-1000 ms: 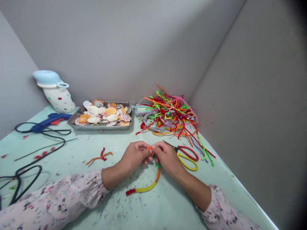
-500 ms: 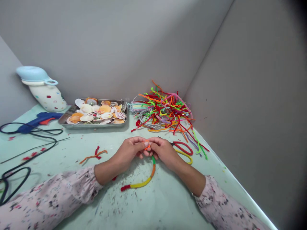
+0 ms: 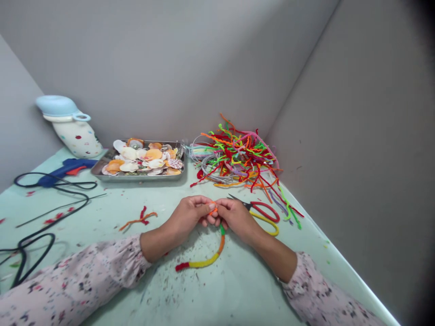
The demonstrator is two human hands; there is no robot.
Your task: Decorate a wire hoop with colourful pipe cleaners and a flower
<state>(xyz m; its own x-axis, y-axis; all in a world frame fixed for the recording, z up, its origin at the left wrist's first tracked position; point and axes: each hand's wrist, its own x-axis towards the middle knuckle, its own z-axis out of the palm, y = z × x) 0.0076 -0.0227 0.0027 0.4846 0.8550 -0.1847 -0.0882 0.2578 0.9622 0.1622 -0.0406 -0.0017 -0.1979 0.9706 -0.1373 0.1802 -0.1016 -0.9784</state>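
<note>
Orange fuzzy strand [image 3: 213,208] pinched between left hand [image 3: 189,216] and right hand [image 3: 237,218], fingers curled.

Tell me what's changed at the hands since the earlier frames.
The left hand has shifted slightly away from the wearer, uncovering a red scrap; its fingers and those of the right hand have drawn closer together. No grasp or release is visible: both keep the orange piece. The scissors and shell tray stayed put.
</note>
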